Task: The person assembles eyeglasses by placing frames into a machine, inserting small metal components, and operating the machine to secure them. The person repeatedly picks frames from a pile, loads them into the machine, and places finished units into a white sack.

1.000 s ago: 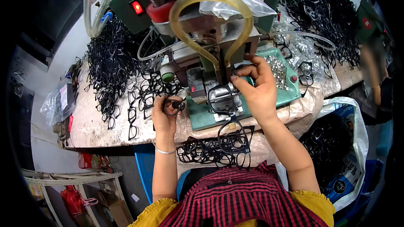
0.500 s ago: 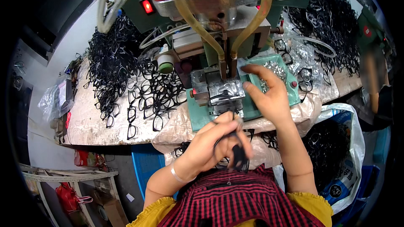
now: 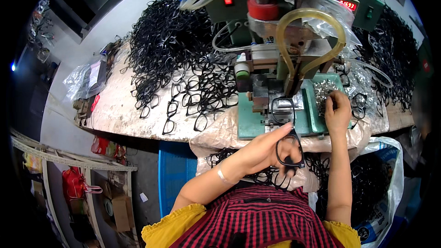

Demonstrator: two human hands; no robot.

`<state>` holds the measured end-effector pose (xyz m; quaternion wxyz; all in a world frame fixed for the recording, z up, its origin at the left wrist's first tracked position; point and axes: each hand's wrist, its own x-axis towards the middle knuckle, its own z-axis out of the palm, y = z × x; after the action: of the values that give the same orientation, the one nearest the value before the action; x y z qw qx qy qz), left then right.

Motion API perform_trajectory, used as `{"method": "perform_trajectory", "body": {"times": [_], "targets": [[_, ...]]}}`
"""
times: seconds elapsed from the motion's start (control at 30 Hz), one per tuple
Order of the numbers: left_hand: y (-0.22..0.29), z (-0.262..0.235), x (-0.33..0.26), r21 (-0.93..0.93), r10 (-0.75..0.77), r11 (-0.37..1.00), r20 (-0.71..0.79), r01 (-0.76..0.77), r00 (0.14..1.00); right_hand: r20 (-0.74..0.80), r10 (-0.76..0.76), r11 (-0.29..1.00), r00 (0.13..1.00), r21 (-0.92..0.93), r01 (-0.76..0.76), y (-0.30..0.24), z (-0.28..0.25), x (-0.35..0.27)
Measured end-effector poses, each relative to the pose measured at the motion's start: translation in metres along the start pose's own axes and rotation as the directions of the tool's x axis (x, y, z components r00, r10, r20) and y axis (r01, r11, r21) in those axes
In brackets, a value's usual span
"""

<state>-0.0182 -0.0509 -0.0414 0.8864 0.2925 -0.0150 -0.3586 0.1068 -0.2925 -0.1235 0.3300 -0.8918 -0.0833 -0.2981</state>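
A black eyeglass frame (image 3: 301,149) is pinched at its middle between the thumb and fingers of my left hand (image 3: 266,151). One rim of the frame reaches up over the metal fixture (image 3: 294,103) of a green press, and the other hangs below my thumb. My right hand (image 3: 338,111) is at a green tray (image 3: 314,115) filled with small shiny metal parts (image 3: 325,91). Its fingertips are drawn together at the edge of the pile. Whatever they hold is too small to make out.
Yellowish tubes (image 3: 340,27) loop down to the press head above the fixture. Heaps of black eyeglass frames (image 3: 165,41) cover the bench at the left, with more at the far right. A white sack (image 3: 398,170) of dark frames stands at my right, a blue crate (image 3: 172,170) at my left.
My right hand has gone from beside the fixture to the parts tray. My left hand still holds the eyeglass frame, now lifted with one rim over the fixture. The view has shifted left.
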Motion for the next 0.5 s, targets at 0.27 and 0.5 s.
{"method": "perform_trajectory", "body": {"times": [0.27, 0.5], "targets": [[0.086, -0.019, -0.084, 0.972, 0.980, -0.131, 0.098, 0.193, 0.172, -0.101, 0.127, 0.952, 0.987, 0.291, -0.093, -0.011, -0.014, 0.000], [0.167, -0.269, -0.116, 0.252, 0.854, -0.506, 0.011, 0.825, 0.520, 0.020, 0.206, 0.893, 0.978, 0.405, -0.196, -0.026, 0.009, 0.010]]}}
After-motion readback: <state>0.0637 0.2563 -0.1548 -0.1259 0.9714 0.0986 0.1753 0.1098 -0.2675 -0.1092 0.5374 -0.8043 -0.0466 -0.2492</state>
